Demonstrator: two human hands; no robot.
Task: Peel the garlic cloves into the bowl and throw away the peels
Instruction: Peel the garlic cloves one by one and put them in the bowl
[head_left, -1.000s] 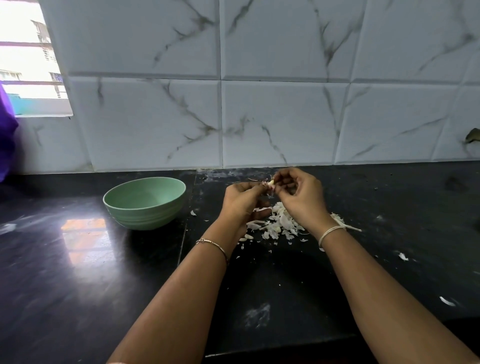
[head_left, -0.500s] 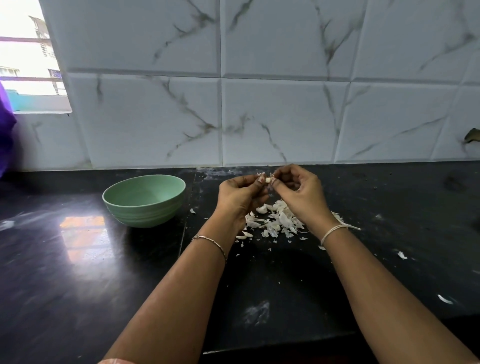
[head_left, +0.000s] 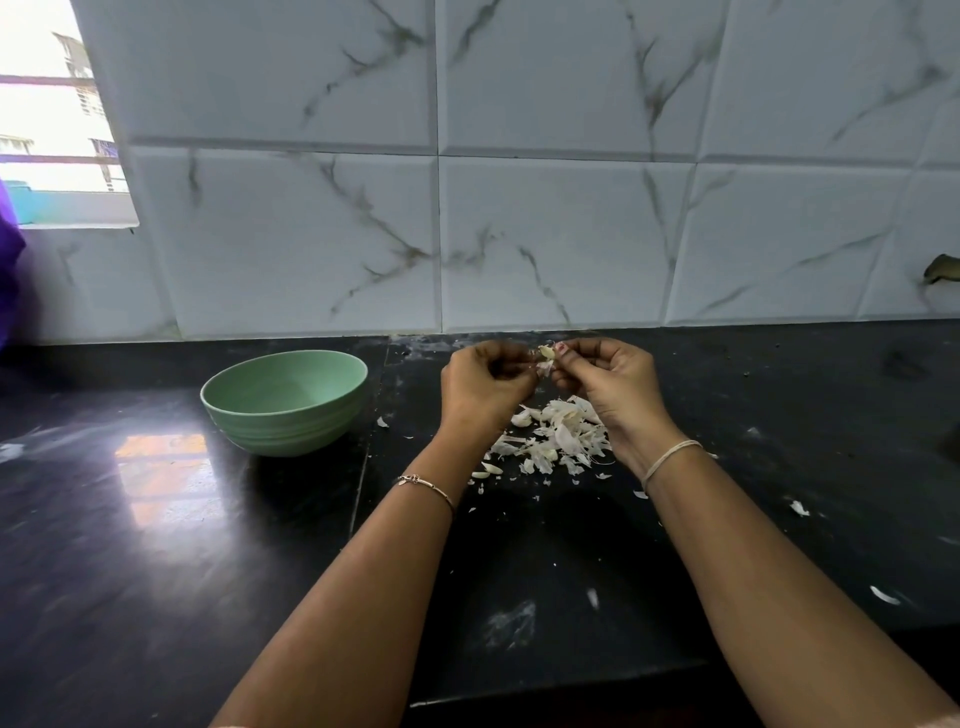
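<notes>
Two hands meet above a black stone countertop (head_left: 156, 571): the right hand (head_left: 613, 389) pinches a small garlic clove (head_left: 546, 353) at its curled fingertips, while the left hand (head_left: 485, 387), fingers also curled in, nips the clove's loose skin from the other side. Directly below them lies a heap of white peels (head_left: 558, 436), with stray flakes scattered around it. A pale green bowl (head_left: 283, 402) stands to the left, apart from the heap. Behind runs a marble-veined tiled wall (head_left: 545, 234); a bright window (head_left: 47, 119) opens at far left.
</notes>
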